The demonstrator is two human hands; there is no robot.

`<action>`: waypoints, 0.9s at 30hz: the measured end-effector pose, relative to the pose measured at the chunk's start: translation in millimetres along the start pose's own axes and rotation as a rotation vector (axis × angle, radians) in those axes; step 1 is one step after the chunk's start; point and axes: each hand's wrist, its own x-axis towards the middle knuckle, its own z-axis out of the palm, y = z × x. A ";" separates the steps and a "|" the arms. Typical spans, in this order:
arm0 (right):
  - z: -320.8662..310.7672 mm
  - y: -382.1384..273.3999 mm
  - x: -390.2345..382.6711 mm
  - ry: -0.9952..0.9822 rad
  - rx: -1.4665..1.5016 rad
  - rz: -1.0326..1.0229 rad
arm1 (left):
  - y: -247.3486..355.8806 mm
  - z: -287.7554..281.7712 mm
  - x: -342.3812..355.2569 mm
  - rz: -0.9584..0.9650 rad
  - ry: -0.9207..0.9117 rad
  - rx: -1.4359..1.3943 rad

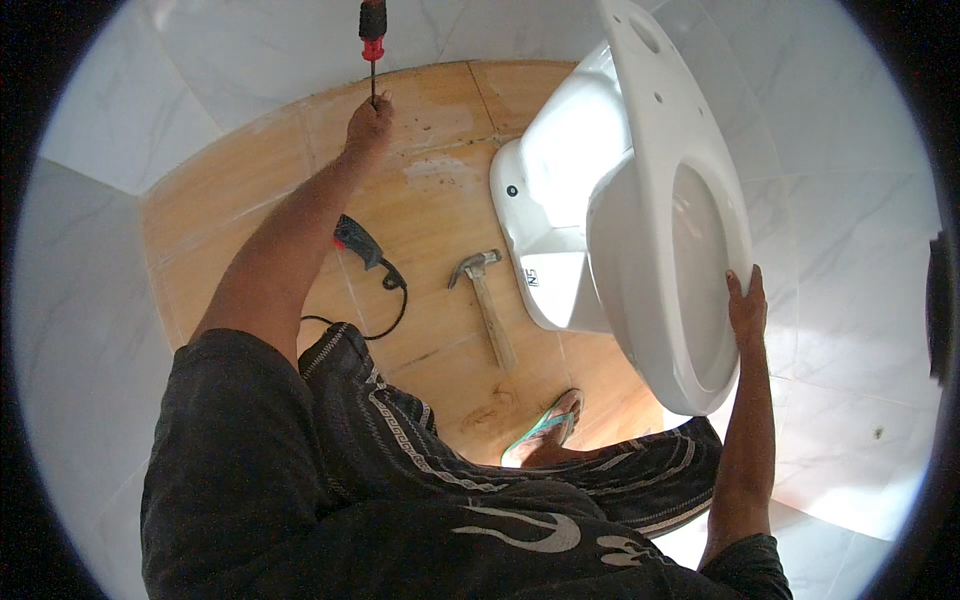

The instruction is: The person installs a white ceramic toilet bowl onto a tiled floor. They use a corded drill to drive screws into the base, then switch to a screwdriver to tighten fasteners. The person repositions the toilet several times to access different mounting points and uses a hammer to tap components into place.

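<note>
My left hand [370, 122] is stretched out far ahead, its fingers closed on the thin shaft of a screwdriver [373, 48]. The black and red handle points up, away from the hand. On the right, my right hand [748, 305] rests against the outer rim of a white ceramic toilet bowl [640, 290], fingers extended over the edge. The toilet leans toward the right, its wide top with the oval opening turned to that side. A mounting hole shows in its foot.
A claw hammer [488, 310] with a wooden handle lies on the tan tiled floor [420, 355]. Left of it is a corded power tool [360, 240], partly behind my left arm. My foot in a flip-flop [545, 425] stands close to the toilet. Pale tiled walls [840, 130] surround the space.
</note>
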 end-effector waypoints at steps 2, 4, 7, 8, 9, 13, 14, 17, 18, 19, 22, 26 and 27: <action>-0.8 -2.7 4.2 0.001 -0.007 -0.024 | -1.1 -3.3 7.0 -0.016 -0.019 -0.002; 0.1 -12.5 -0.8 -0.023 0.022 -0.017 | -9.5 -19.3 22.1 0.031 -0.041 0.026; -5.8 -15.3 -4.4 -0.027 0.024 0.015 | -2.6 -1.2 10.4 0.061 0.023 0.019; -5.9 -9.3 -0.9 -0.009 -0.005 0.004 | 1.6 2.8 9.5 0.064 0.014 0.024; -6.3 -4.9 2.6 0.009 -0.034 -0.007 | 5.8 5.6 9.1 0.067 0.005 0.029; -4.6 -15.0 -3.9 -0.028 0.025 -0.007 | -2.5 -13.7 2.4 0.017 -0.103 0.146; -3.7 -0.5 2.6 0.013 0.028 -0.037 | -0.9 -5.6 -3.5 -0.002 -0.082 0.118; 0.4 0.7 3.6 0.007 0.002 -0.035 | -7.9 -5.9 -9.6 -0.026 -0.055 0.120; 3.9 -7.6 0.5 -0.017 -0.006 -0.023 | -15.2 -17.9 -4.2 -0.013 -0.068 0.160; 5.6 -5.8 5.4 0.011 0.019 -0.060 | -14.7 -22.1 6.2 0.011 -0.074 0.181; 3.7 12.8 11.6 0.031 0.023 -0.084 | 2.8 11.0 -12.3 0.062 -0.114 0.069; -1.9 -10.4 -2.0 -0.008 0.015 -0.007 | 6.0 12.4 -22.3 0.082 -0.119 0.101; 0.7 -10.3 0.1 0.003 0.005 -0.005 | 5.3 12.4 -22.2 0.156 -0.132 0.079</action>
